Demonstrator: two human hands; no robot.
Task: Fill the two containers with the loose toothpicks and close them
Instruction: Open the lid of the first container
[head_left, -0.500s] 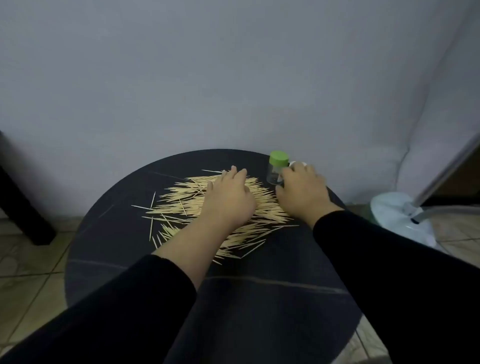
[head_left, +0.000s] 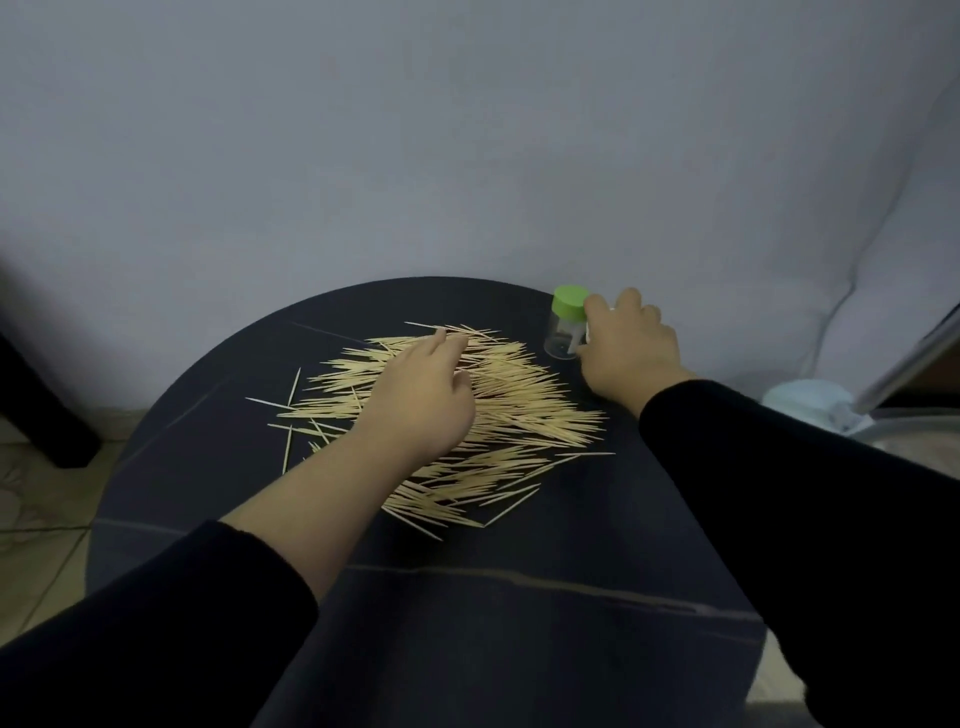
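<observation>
- Likely a room in a home.
- Round dark table (head_left: 519, 649) set close to a plain pale wall (head_left: 467, 130).
- Tiled floor (head_left: 47, 499) below; dark furniture leg (head_left: 47, 415) at left.
- Pale blue stand base (head_left: 810, 405) with metal pole (head_left: 914, 358) at right.

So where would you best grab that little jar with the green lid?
Grip the jar around its clear round body, just under the green lid, coming from the right. It stands upright, the toothpicks lie to its left, and the right hand is beside it on that side.

Left hand (head_left: 415, 400) relaxed, right hand (head_left: 628, 353) cupped
</observation>
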